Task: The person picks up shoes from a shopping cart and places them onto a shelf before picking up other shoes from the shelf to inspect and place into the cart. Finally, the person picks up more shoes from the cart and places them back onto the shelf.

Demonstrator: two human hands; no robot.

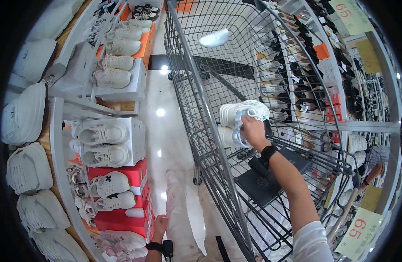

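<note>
My right hand (253, 133), with a black band on its wrist, reaches into the shopping cart (196, 94). Its fingers are closed on a pair of white sneakers (249, 108) at their ankle openings. White laces show on the farther shoe, and the nearer one is partly covered by my hand. Farther up inside the cart lies a small whitish, shiny bundle (214, 38) whose kind I cannot make out. Low beside my leg hangs my left hand (160, 225), fingers curled in, with nothing visible in it. It is close to the red shoe boxes (122, 218).
White sneakers (107, 133) stand on boxes along the left shelving (56, 144). A dark folding panel (271, 177) sits at the cart's handle end. Right of the cart are more shoe racks (297, 65) and a price sign (360, 231). Another person's arm (375, 172) shows at far right.
</note>
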